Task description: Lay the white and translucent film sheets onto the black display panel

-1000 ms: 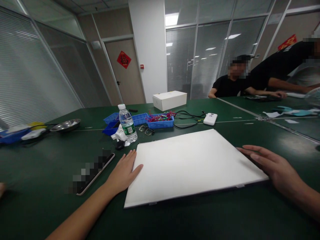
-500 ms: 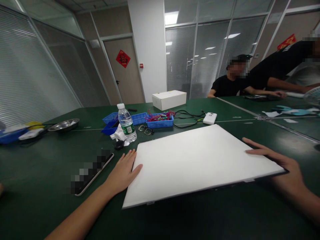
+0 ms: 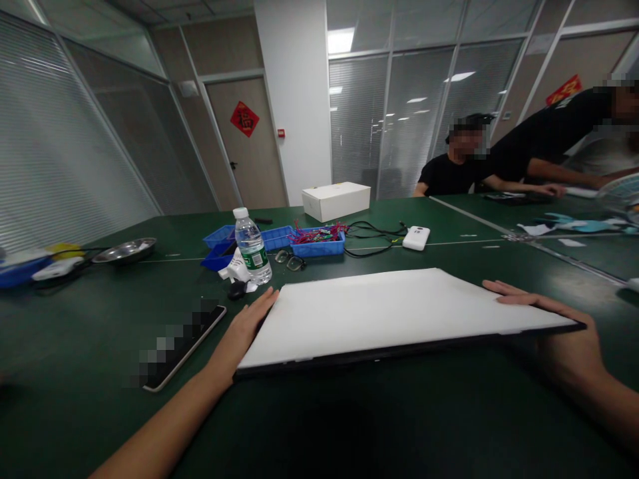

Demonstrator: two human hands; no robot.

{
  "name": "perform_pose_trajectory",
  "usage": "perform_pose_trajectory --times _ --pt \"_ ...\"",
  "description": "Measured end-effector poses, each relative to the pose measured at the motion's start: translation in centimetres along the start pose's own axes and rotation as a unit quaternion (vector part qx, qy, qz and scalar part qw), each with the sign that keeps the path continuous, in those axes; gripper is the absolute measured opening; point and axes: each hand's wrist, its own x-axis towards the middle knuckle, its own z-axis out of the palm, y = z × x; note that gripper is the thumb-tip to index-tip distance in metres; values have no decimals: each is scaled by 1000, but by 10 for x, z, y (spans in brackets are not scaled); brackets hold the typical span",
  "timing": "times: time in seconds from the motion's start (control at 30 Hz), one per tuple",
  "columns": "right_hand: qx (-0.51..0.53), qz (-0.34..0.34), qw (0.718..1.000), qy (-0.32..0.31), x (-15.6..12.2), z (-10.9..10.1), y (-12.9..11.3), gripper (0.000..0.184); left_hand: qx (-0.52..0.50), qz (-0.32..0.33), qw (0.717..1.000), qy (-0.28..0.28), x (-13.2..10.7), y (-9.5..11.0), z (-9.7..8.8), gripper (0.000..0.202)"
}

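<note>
A large flat white panel point(image 3: 389, 309) with a dark underside is lifted off the green table point(image 3: 90, 319), its near edge raised and casting a shadow below. My left hand point(image 3: 242, 329) grips its left edge, fingers mostly under the panel. My right hand point(image 3: 559, 332) holds the right edge, thumb along the top and fingers beneath. A phone point(image 3: 182, 346) lies just left of my left forearm.
Beyond the panel stand a water bottle point(image 3: 253, 247), glasses point(image 3: 292, 261), blue trays point(image 3: 279, 239) with coloured wires, a black cable, a white device point(image 3: 416, 237) and a white box point(image 3: 335, 200). A metal dish point(image 3: 124, 250) sits far left. Two people lean at the far right tables.
The panel has come up off the table: first the right side rose, now the near edge too, so it looks flatter to the camera. Both hands went from resting beside it to gripping its edges.
</note>
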Motion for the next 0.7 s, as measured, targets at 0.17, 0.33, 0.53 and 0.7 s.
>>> perform_pose_trajectory --times 0.17,0.33,0.53,0.7 --pt "-98 -78 991 51 0 -2 3 32 98 31 995 -18 1 4 -5 53" --pt "-273 -333 888 162 2 -5 -15 53 141 79 987 20 -1 10 -4 49" --pt "-355 -509 782 -63 -12 8 -24 32 184 132 974 1 -4 28 -5 47" --pt "-356 -517 775 -80 -19 9 -11 33 194 145 970 -8 -3 30 -5 46"
